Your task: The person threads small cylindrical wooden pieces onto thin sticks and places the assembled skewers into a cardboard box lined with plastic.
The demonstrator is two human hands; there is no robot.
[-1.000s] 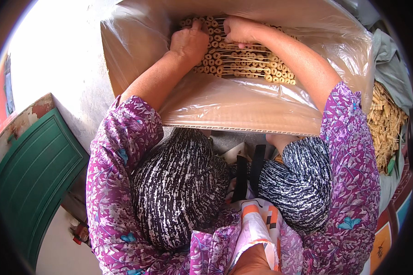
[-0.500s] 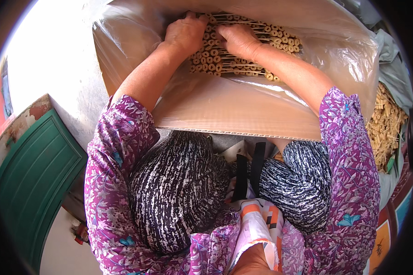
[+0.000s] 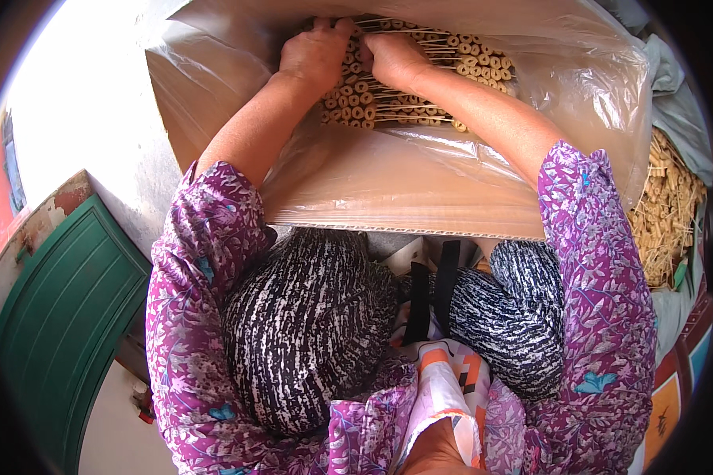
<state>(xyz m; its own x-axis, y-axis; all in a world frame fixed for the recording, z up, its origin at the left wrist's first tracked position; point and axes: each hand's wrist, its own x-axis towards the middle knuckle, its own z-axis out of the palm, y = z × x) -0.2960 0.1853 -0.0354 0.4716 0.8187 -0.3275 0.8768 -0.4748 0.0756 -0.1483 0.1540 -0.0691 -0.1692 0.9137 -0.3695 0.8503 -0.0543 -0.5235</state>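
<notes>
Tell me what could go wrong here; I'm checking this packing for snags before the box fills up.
The thin wooden skewers threaded with small tan rings lie packed under both the left hand and the right hand; pressing could snap them. Skewer tips might pierce the clear plastic liner bag. The brown cardboard box leans against the knees and could tip.

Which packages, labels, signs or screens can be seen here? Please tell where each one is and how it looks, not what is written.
Cardboard box: before the knees, brown, open on top.
Clear plastic liner bag: inside the box, shiny, crumpled.
Rows of small pale rings on thin sticks: inside the bag, under left hand and right hand.
No labels, signs or screens visible.
</notes>
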